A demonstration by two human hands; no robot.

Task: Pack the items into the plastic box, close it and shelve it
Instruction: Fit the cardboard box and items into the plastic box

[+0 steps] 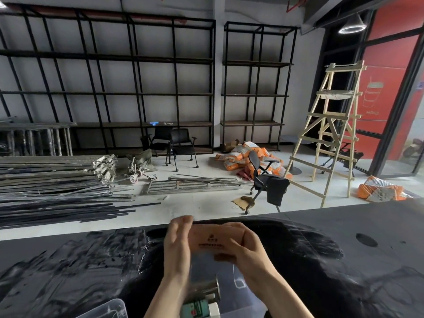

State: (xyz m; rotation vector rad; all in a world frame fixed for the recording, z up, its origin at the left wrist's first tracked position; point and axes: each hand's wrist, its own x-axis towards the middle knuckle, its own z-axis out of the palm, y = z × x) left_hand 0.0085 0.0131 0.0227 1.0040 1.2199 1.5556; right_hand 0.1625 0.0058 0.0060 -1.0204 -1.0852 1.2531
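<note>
I hold a pale orange pouch with dark print (212,241) up in front of me, over a black-covered table. My left hand (177,251) grips its left edge and my right hand (249,251) grips its right side. Below my hands a clear plastic box (238,283) sits on the table; a shiny metal funnel-shaped piece (207,290) and a small green-and-white box (199,309) are seen in it. A clear plastic lid or second box (110,307) lies at the bottom left.
Black wrinkled plastic (321,260) covers the table. Beyond it: black metal shelving (137,65) along the wall, stacked metal bars (57,180), office chairs (266,177), orange-and-white sacks (243,154) and a wooden ladder (332,134).
</note>
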